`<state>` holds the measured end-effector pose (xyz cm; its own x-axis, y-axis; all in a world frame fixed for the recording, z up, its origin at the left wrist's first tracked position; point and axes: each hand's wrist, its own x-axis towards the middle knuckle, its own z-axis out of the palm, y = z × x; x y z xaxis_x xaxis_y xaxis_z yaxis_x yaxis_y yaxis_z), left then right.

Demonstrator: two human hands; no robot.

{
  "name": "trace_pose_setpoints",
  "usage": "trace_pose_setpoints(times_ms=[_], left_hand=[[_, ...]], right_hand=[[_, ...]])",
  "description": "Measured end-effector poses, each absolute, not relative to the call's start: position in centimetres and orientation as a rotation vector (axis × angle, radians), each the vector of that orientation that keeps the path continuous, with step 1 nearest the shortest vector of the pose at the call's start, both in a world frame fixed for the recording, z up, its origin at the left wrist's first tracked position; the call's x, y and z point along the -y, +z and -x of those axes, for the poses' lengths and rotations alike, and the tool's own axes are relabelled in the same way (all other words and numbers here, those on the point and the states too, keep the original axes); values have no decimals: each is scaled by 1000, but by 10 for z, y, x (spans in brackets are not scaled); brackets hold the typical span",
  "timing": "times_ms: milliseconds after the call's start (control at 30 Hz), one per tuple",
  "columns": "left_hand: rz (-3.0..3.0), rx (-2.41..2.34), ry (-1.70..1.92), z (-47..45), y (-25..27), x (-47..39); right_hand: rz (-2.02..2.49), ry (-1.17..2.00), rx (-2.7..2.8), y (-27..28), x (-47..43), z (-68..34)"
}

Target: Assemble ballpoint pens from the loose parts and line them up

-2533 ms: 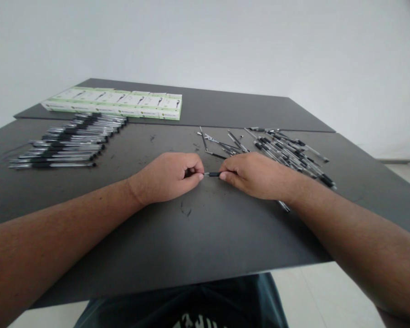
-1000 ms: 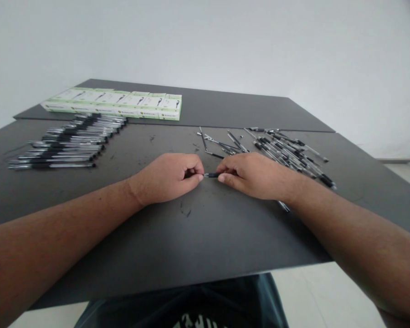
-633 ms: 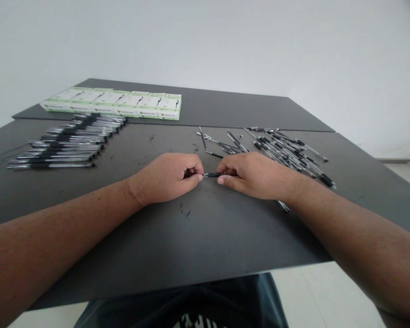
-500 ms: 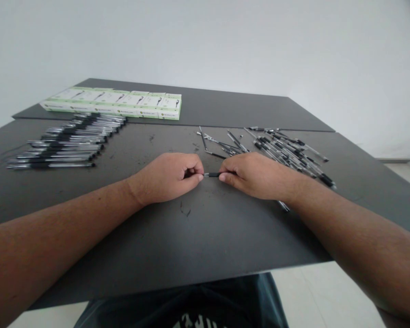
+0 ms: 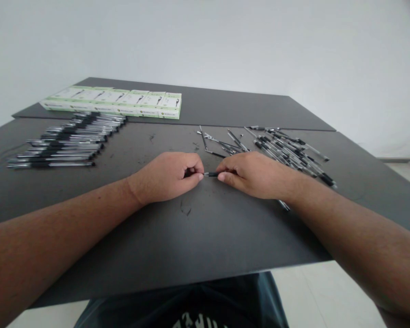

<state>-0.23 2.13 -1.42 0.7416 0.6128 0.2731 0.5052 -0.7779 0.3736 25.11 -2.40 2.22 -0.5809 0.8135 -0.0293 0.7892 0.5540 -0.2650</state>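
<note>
Both hands sit knuckle to knuckle at the middle of the dark matte surface (image 5: 191, 241). The left hand (image 5: 167, 176) is curled into a loose fist, thumb and forefinger pinching one end of a slim black-and-silver pen (image 5: 211, 174); the right hand (image 5: 256, 175) pinches the other end, with only a short stretch of barrel showing between the two sets of fingertips. Whether the pen is one piece or two parts meeting there is hard to tell, as the fingers hide most of it.

Just behind the right hand lies a loose scatter of black-and-clear pens and thin refills (image 5: 287, 150). Well off to the left, a neat row of assembled black-gripped pens (image 5: 64, 146) runs parallel, and beyond it stands a line of flat white-and-green cardboard boxes (image 5: 119, 102).

The risk, as it looks: the grip is at the fingertips only, so a slip could send the pen rolling, and the right wrist could nudge the scatter behind it.
</note>
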Motion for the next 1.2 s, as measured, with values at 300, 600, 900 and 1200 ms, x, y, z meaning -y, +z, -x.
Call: trace_pose_setpoints(times_ms=[300,600,900,1200], left_hand=[[-2665,-879,557,2,-14,-21],[-2668,-887,563,1,-14,-21],[-2650,-898,591,2,-14,-21],[-2645,-909,583,2,-13,-21]], right_hand=[[1356,342,2737,24,24,-251],[1422,303,2648,21,21,-255],[1420,259,2721,23,22,-254],[1433,239,2710,23,22,-253]])
